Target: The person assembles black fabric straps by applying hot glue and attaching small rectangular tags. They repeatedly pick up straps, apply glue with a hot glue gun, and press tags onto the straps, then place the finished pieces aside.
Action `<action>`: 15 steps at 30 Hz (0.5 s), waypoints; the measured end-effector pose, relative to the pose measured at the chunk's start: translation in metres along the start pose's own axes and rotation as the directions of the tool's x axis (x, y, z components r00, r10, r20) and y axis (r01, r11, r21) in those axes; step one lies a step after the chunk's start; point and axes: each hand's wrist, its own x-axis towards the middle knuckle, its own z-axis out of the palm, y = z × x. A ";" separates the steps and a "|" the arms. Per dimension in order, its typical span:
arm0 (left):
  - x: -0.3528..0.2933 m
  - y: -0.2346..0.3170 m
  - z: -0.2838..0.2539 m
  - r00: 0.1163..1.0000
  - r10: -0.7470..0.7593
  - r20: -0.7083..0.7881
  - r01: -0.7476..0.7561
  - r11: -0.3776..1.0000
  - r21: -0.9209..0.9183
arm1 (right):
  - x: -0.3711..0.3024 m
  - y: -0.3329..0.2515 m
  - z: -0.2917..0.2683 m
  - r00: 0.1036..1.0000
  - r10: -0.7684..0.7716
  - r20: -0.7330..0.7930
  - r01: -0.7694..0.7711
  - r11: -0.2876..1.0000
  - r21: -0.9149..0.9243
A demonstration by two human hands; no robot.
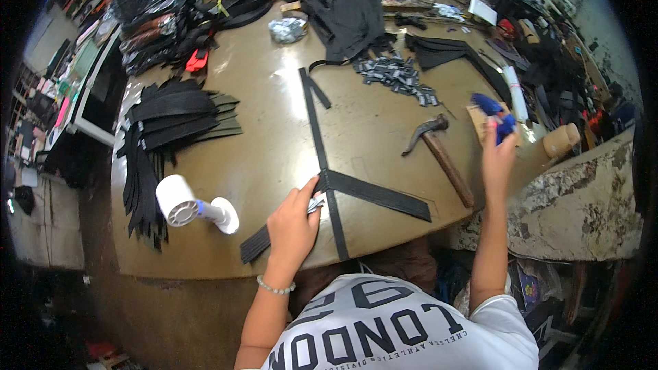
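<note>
Black webbing straps point(377, 195) lie joined in a branching shape at the near middle of the table, with a long narrow strip point(314, 123) running across them. My left hand point(293, 225) is closed at the junction, its fingertips on the webbing and a small grey-and-white label point(315, 203) in its grip. Out to the right, my right hand point(498, 157) closes on a blue object point(506, 129), blurred and partly hidden, so its kind is unclear. That hand is over a piece of tan cardboard point(477, 122). A hammer point(445, 164) with a wooden handle lies between my hands.
A white fan-like device point(177, 200) and stacked black straps point(171, 116) occupy the left. Several small grey labels point(394, 77) lie scattered beyond, near black fabric pieces point(346, 17). At the right edge are a cardboard tube point(561, 140) and a white roll point(515, 92).
</note>
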 end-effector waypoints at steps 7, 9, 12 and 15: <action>-0.014 0.009 0.001 0.997 0.031 0.071 -0.034 0.999 0.040 | 0.035 0.050 -0.078 0.955 0.269 0.123 -0.075 0.622 -0.779; -0.018 0.013 0.004 0.999 0.023 0.043 -0.025 0.998 0.057 | 0.032 0.029 -0.073 0.981 0.127 0.147 -0.005 0.772 -0.635; -0.019 0.016 0.007 1.000 0.025 0.012 -0.025 0.998 0.052 | 0.046 0.012 -0.005 0.911 -0.161 0.380 0.214 0.972 -0.100; -0.020 0.016 0.007 1.000 0.029 -0.011 -0.028 0.999 0.043 | 0.066 0.023 0.070 0.751 -0.288 0.594 0.313 0.948 0.064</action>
